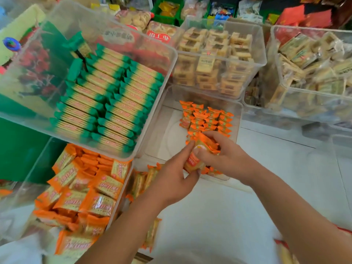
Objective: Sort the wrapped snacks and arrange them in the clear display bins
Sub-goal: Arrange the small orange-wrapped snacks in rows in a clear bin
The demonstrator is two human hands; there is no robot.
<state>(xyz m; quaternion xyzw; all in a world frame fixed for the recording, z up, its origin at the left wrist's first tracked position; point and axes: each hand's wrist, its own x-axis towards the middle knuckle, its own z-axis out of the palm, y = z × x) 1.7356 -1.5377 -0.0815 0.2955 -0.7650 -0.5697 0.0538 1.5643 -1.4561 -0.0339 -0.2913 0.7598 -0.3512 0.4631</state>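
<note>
The left hand (171, 180) pinches and the right hand (226, 159) curls round a small stack of orange snack packets (200, 155) at the clear bin (165, 130)'s near edge, probably squaring it to continue the neat rows (207, 119) packed into the bin's far right corner

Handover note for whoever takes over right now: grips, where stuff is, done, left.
Grips: left grip and right grip together hold a bundle of small orange packs over the near end of the centre bin.
Done: orange rows fill that bin's far right part; green packs sit in neat rows in the far-left bin.
Left: place the bundle; the centre bin's left side is bare; orange crackers lie in a loose pile in the near-left bin.
</note>
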